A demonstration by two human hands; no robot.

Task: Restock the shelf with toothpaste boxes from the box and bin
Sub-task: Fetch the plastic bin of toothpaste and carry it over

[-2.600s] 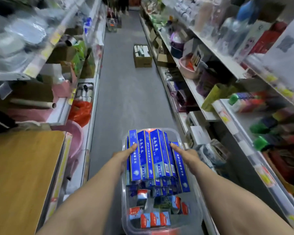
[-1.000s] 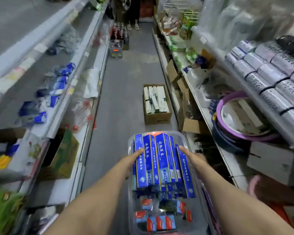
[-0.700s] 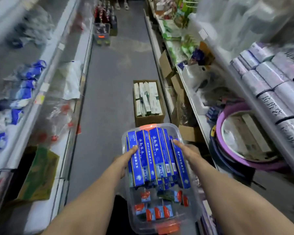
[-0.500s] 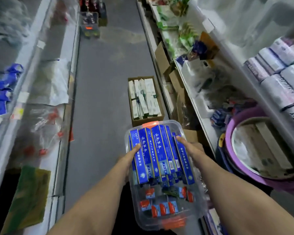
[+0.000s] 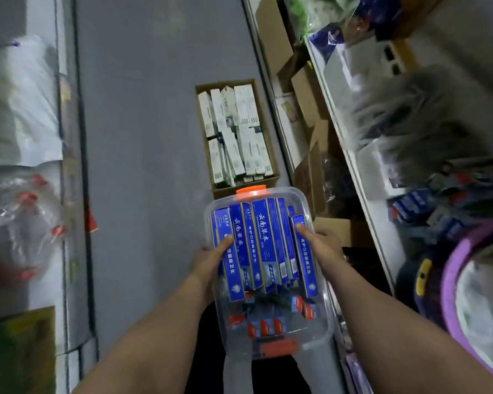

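In the aisle, before the person, a clear bin [image 5: 271,331] is carried between both hands. The left hand [image 5: 211,257] grips its left wall, thumb pressing a blue toothpaste box [image 5: 264,243]; the right hand [image 5: 322,245] grips the right wall, thumb on the outermost box. The boxes lie side by side, long axes pointing away from the person. The cardboard box [image 5: 239,135] of white cartons sits on the floor just beyond the bin. The shelf [image 5: 362,177] runs to the right, so the right hand is nearer it.
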